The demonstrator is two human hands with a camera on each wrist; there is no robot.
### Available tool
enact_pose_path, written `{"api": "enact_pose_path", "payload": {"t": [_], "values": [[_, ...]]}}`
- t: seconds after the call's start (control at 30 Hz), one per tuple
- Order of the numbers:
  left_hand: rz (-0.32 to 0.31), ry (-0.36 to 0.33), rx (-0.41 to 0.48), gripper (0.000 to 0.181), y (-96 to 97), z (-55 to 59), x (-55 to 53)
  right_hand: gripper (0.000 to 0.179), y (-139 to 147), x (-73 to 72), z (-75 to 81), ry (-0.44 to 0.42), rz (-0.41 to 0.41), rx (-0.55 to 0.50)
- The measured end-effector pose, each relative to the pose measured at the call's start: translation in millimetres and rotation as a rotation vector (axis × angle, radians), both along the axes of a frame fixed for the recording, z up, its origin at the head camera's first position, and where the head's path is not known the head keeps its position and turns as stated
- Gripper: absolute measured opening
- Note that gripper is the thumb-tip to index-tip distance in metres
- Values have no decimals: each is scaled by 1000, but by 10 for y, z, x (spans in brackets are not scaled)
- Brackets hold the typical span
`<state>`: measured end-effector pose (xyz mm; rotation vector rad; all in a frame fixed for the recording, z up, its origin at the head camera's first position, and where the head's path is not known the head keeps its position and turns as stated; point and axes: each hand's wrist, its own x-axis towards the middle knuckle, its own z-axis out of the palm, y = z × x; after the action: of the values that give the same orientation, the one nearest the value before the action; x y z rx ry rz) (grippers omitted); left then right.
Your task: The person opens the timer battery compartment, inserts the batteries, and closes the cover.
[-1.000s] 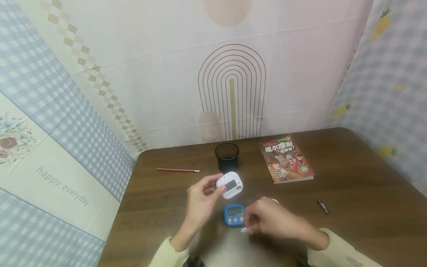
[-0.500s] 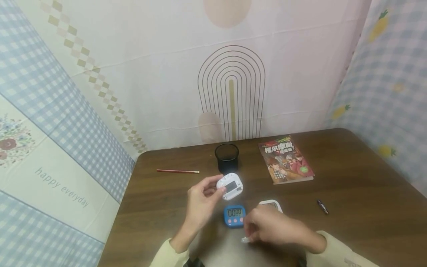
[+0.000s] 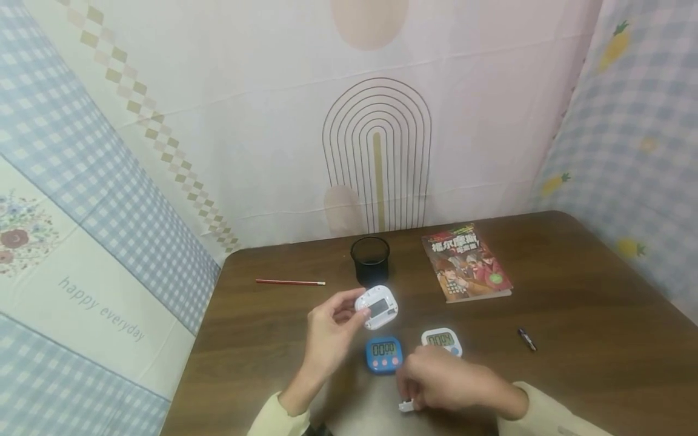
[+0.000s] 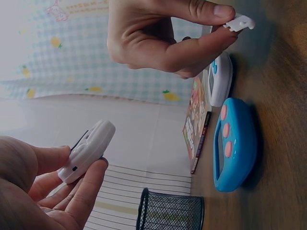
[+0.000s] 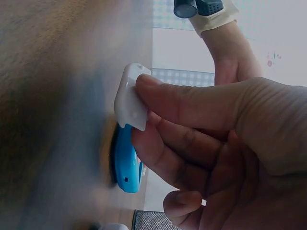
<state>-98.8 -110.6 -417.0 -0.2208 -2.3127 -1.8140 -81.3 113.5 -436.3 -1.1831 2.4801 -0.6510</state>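
My left hand (image 3: 327, 333) holds a white digital timer (image 3: 380, 307) up above the table, pinched between thumb and fingers, its back toward the head camera. My right hand (image 3: 444, 378) pinches a small white plastic cover (image 5: 128, 98), likely a battery cover, low over the near part of the table. Between the hands, a blue timer (image 3: 384, 355) with pink buttons lies on the table, its display reading 00:00. A second white timer (image 3: 440, 338) lies just beyond my right hand, which partly hides it. No hand touches either of these two.
A black mesh pen cup (image 3: 371, 263) stands toward the back of the brown table (image 3: 245, 345). Left of it lies a red pencil (image 3: 289, 282). At the back right is a comic-style book (image 3: 468, 263), and nearer on the right lies a small dark cylinder (image 3: 526, 339).
My right hand has drawn toward the near edge with the white cover, uncovering more of the white timer on the table. My left hand stays nearly still with its timer.
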Motion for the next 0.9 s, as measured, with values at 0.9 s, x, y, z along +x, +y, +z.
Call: {"api": "enact_pose_path", "payload": {"t": [0.9], "values": [[7, -1, 6, 31, 5, -27, 23, 29, -8, 63, -87, 41, 10, 105]]}}
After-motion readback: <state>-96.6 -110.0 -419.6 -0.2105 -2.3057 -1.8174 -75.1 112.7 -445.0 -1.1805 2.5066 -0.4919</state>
